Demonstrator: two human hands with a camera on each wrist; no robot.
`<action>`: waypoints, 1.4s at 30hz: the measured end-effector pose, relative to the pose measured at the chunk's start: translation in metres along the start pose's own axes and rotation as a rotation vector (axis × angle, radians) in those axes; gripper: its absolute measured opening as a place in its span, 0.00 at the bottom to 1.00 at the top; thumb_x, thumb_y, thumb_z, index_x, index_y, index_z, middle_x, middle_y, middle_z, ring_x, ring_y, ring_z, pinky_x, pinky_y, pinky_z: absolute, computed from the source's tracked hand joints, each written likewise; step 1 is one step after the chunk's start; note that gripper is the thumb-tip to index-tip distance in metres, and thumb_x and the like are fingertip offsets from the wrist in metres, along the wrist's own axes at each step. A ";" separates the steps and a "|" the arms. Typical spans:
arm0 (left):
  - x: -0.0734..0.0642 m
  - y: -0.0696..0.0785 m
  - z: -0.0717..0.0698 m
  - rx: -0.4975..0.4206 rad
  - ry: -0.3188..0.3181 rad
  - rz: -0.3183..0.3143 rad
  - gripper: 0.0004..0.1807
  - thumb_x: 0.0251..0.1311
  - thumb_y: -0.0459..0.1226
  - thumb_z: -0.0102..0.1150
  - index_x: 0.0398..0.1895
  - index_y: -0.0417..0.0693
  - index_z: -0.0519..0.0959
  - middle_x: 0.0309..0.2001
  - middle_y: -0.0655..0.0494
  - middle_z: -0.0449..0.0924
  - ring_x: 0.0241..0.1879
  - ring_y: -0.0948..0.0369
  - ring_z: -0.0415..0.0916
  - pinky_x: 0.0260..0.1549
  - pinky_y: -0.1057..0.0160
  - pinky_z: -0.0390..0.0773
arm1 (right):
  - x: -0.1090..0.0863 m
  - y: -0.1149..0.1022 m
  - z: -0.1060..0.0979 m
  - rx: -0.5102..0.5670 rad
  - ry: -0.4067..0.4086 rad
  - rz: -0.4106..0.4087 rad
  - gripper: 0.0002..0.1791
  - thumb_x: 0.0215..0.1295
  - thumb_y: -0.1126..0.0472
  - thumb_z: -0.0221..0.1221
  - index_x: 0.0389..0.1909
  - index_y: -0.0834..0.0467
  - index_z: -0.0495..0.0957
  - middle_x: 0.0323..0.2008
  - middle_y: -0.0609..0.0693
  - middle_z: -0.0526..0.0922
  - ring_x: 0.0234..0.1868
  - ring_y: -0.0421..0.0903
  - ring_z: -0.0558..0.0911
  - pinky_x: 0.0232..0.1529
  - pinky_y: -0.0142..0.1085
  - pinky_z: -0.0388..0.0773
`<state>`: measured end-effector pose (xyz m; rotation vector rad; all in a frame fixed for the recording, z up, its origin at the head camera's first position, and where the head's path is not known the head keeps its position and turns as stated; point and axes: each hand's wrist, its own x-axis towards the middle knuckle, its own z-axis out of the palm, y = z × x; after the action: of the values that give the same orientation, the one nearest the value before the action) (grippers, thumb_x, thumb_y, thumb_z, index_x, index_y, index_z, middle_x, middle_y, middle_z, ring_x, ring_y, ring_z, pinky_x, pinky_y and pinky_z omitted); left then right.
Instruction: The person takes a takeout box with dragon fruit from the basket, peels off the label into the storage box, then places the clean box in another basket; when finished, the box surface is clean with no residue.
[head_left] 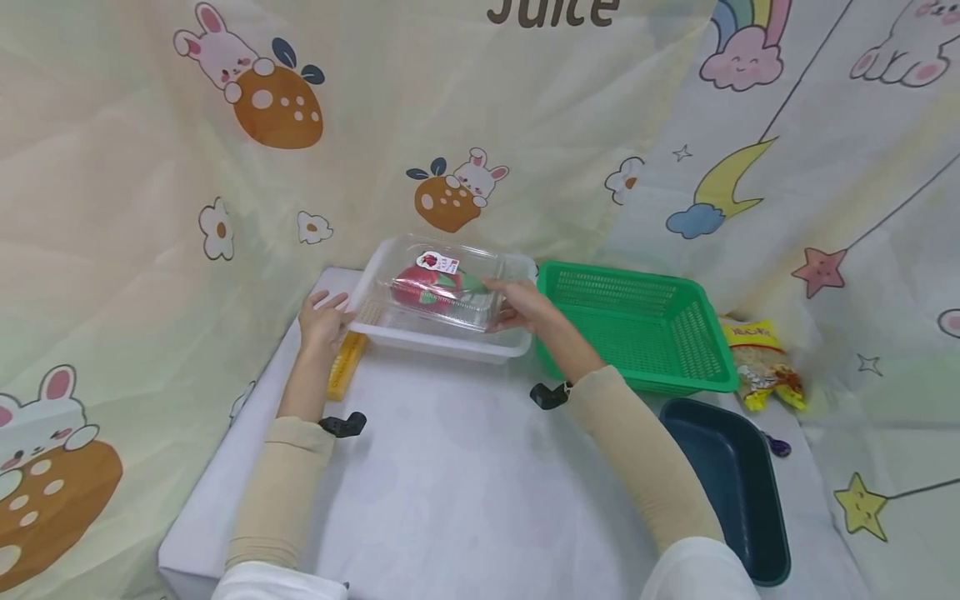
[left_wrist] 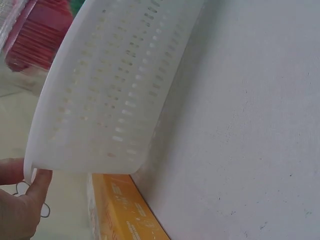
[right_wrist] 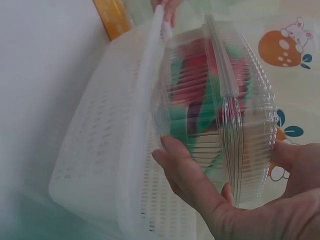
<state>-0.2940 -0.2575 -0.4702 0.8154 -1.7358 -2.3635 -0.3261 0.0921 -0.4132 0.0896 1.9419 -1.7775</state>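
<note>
My right hand (head_left: 521, 305) grips the right end of a clear plastic clamshell container (right_wrist: 220, 100), thumb on one side and fingers on the other. Red and green items (head_left: 427, 287) show inside it, and a white label (head_left: 438, 262) is on its lid. The container is over the white perforated basket (head_left: 442, 343), overlapping its opening in the head view. At the basket's left end, my left hand (head_left: 322, 323) pinches the rim, with a finger and thumb (left_wrist: 40, 187) on either side of the edge in the left wrist view.
Beside the white basket's left end lies a yellow-orange box (head_left: 347, 367). To the right stands a green perforated basket (head_left: 637, 387), with a yellow snack bag (head_left: 761, 362) beyond it. A dark blue tray (head_left: 723, 475) and a purple spoon-like object (head_left: 780, 447) are at the right edge.
</note>
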 end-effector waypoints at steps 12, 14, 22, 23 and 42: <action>0.000 0.001 0.000 0.003 -0.014 -0.021 0.45 0.67 0.17 0.54 0.83 0.52 0.53 0.76 0.49 0.67 0.72 0.51 0.68 0.64 0.64 0.76 | -0.029 -0.007 -0.012 -0.038 -0.032 -0.045 0.30 0.78 0.46 0.58 0.69 0.60 0.66 0.47 0.61 0.83 0.37 0.53 0.88 0.41 0.46 0.89; -0.001 0.000 -0.001 0.008 -0.019 -0.022 0.45 0.67 0.17 0.54 0.83 0.52 0.52 0.77 0.49 0.66 0.72 0.52 0.68 0.65 0.63 0.75 | -0.035 -0.006 -0.014 -0.036 -0.034 -0.050 0.30 0.77 0.46 0.59 0.70 0.59 0.65 0.49 0.62 0.83 0.39 0.54 0.88 0.44 0.49 0.89; -0.002 0.001 -0.004 0.034 -0.021 -0.050 0.48 0.67 0.19 0.55 0.85 0.54 0.47 0.76 0.50 0.68 0.70 0.52 0.70 0.56 0.69 0.80 | -0.060 -0.006 -0.027 -0.008 -0.039 -0.050 0.30 0.76 0.47 0.60 0.64 0.67 0.70 0.48 0.61 0.83 0.40 0.54 0.90 0.46 0.51 0.89; -0.001 0.001 -0.003 0.031 -0.022 -0.050 0.48 0.68 0.19 0.55 0.85 0.53 0.47 0.76 0.50 0.68 0.71 0.52 0.70 0.60 0.67 0.79 | -0.063 -0.006 -0.029 -0.007 -0.039 -0.051 0.29 0.76 0.47 0.60 0.63 0.67 0.71 0.47 0.61 0.84 0.40 0.54 0.90 0.45 0.50 0.89; -0.001 0.004 0.000 0.053 -0.006 -0.095 0.49 0.67 0.19 0.56 0.85 0.56 0.47 0.76 0.52 0.68 0.64 0.55 0.74 0.35 0.73 0.76 | -0.116 0.008 -0.049 -0.024 -0.063 -0.069 0.31 0.78 0.46 0.58 0.59 0.73 0.72 0.49 0.65 0.85 0.42 0.59 0.91 0.47 0.53 0.88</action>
<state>-0.2939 -0.2587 -0.4662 0.9199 -1.8085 -2.3901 -0.2371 0.1724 -0.3732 -0.0421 1.9425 -1.7786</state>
